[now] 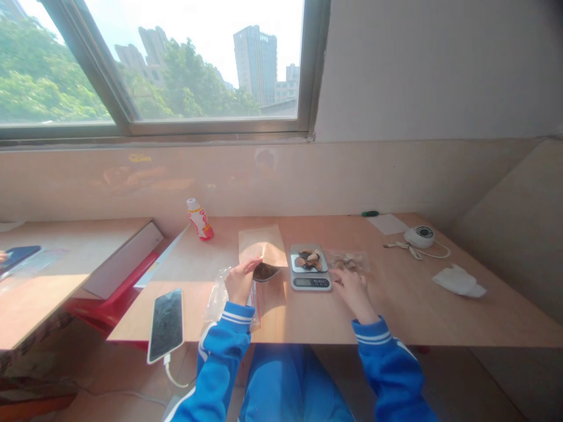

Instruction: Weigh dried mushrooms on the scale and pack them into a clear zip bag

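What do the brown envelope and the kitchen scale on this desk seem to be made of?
The envelope looks like matte kraft paper: flat brown, no shine, softly creased. The scale's platform looks like brushed stainless steel, judging by its grey sheen. The scale's body seems to be pale plastic, though the glare leaves that open.

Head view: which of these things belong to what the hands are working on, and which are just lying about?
In use:
left hand holding a kraft paper envelope
right hand at a clear plastic bag
digital scale with brown pieces on it

Lying about:
smartphone
red-and-white bottle
white corded device
crumpled tissue
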Demonstrator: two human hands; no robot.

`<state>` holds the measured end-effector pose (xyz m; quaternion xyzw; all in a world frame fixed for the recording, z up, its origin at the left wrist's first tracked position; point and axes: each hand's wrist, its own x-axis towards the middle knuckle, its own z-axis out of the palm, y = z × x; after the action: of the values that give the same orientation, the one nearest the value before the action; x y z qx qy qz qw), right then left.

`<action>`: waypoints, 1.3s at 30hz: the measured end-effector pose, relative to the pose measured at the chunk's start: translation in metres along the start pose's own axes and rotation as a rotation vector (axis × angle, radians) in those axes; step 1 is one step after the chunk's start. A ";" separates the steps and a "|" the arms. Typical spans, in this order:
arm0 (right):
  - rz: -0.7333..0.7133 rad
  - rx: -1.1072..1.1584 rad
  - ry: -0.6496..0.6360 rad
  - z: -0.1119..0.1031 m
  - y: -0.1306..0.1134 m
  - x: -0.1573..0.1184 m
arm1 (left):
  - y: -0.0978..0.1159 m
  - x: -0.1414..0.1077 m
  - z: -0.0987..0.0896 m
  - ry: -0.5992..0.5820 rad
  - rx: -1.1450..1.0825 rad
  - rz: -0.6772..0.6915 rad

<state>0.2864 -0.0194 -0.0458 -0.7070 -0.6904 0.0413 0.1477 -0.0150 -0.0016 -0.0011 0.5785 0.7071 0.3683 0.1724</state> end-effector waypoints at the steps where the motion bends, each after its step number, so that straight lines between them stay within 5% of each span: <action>1: 0.006 0.071 -0.028 0.002 0.004 -0.004 | 0.000 0.000 0.000 0.000 0.005 -0.003; 12: 0.226 0.594 0.020 0.033 0.034 -0.035 | 0.002 -0.001 0.004 -0.005 0.000 -0.019; 18: 0.253 0.821 0.152 0.037 0.031 -0.014 | 0.001 -0.002 0.005 -0.005 -0.033 -0.015; 24: 0.265 1.016 0.144 0.027 0.015 0.019 | 0.001 -0.001 0.003 -0.011 -0.026 -0.018; 33: 0.276 0.915 0.200 0.036 0.002 0.076 | -0.003 0.001 0.004 -0.013 -0.036 -0.005; 39: 0.273 0.816 0.297 0.038 0.011 0.060 | -0.009 0.001 0.008 -0.017 -0.038 0.004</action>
<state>0.2895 0.0457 -0.0765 -0.6736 -0.4896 0.2271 0.5050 -0.0162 0.0010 -0.0123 0.5795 0.6973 0.3773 0.1887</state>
